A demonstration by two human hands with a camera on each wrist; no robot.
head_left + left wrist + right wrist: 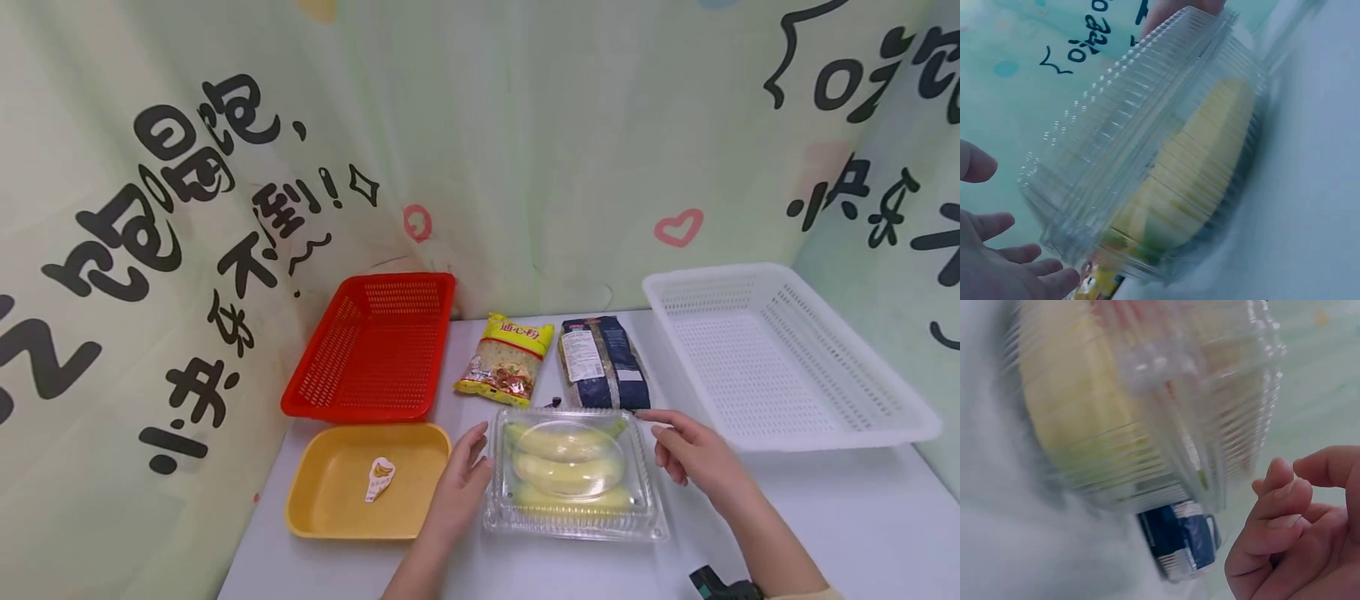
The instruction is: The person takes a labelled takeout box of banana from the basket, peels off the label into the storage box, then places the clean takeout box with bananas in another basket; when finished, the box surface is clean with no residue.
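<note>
A clear plastic clamshell box [573, 530] sits on the table with its lid down over several yellow-green bananas [567, 475]. Along the box's left side is my left hand [461, 482], fingers spread and fairly straight; the left wrist view shows its fingertips right at the box's edge. My right hand [693, 457] is by the box's far right corner, its index finger reaching toward that corner. In the right wrist view its other fingers [1272, 534] hang loosely bent beside the box, holding nothing.
A yellow tray [300, 500] with a banana-picture label [380, 479] lies left, a red basket [360, 412] behind it. A yellow food packet [508, 358] and a dark blue packet [606, 362] lie behind the box. A large white basket [825, 437] stands right.
</note>
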